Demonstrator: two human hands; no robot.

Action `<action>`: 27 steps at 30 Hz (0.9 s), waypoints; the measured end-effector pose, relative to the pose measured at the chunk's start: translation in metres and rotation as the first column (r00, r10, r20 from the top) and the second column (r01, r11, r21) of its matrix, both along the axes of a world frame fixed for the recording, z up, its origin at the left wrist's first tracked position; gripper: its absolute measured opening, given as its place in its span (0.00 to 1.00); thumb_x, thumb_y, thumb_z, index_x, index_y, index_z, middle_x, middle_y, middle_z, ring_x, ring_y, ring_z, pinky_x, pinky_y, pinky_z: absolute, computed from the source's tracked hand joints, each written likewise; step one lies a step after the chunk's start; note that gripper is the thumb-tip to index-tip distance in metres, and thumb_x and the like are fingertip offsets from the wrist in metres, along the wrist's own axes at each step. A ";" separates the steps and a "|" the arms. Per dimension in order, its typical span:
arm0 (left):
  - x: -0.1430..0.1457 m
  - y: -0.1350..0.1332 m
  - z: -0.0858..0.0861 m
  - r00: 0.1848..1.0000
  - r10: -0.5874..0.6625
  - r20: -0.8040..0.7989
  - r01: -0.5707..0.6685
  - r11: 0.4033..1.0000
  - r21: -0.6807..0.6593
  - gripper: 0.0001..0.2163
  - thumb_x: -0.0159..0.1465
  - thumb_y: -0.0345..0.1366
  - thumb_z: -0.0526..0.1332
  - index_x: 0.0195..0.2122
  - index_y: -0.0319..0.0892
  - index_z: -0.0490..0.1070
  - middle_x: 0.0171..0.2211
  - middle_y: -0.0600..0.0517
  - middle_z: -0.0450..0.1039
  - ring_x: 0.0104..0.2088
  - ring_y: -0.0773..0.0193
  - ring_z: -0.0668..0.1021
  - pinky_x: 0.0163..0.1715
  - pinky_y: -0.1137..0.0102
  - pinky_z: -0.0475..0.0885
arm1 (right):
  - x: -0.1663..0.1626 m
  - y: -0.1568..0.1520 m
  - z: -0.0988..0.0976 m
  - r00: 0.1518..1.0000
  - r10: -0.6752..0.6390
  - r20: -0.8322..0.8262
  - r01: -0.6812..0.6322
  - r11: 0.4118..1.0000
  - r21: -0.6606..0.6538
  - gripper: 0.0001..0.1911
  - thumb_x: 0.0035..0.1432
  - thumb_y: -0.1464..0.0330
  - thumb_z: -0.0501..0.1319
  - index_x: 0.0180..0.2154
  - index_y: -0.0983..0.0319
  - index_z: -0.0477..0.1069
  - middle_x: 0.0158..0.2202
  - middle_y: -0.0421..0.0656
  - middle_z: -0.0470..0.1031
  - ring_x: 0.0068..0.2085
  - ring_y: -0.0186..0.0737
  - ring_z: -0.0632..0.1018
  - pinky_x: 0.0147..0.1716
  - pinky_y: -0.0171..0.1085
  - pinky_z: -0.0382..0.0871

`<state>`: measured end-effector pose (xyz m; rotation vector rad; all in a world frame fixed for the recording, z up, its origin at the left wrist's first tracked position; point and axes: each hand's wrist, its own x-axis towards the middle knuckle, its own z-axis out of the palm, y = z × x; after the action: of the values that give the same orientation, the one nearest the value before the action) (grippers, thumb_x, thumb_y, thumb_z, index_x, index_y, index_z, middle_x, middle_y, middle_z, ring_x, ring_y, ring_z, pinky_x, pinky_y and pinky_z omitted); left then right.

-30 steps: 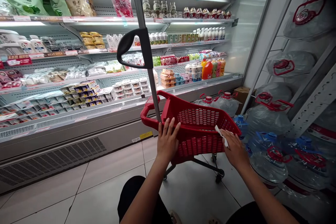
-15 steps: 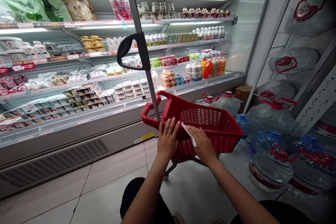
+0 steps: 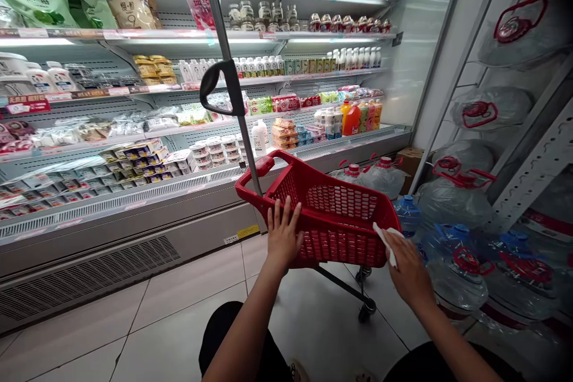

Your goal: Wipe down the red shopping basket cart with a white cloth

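Red cart (image 3: 344, 237) stood on smooth, shiny floor tiles (image 3: 179, 325) before the cold shelves (image 3: 134, 39). It was hard plastic, shaped like a deep basket, with rows of little holes in its walls. A thin metal pole (image 3: 215, 15) leaned up at its left end — with a black loop handle (image 3: 233, 89) on it. The left hand (image 3: 283, 239) had its grip spread wide, resting on the near side. The right hand (image 3: 408, 268) had its grip bent over a soft white cloth (image 3: 387, 243) — at the near right corner.
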<state>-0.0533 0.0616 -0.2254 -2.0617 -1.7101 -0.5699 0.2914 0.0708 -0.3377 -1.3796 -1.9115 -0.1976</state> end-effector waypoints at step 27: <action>0.018 -0.057 -0.042 0.999 0.031 0.025 -0.029 0.997 -0.074 0.34 0.75 0.55 0.47 0.76 0.43 0.46 0.76 0.44 0.46 0.76 0.50 0.49 0.73 0.45 0.51 | -0.042 -0.080 0.028 0.823 0.427 0.374 -0.479 0.876 0.054 0.47 0.55 0.85 0.46 0.75 0.58 0.47 0.71 0.41 0.63 0.71 0.37 0.64 0.73 0.45 0.52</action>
<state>-0.0350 0.0050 -0.2678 -2.0832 -1.7992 -0.5348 0.2492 -0.0088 -0.3094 -0.7888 -2.4139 -0.3591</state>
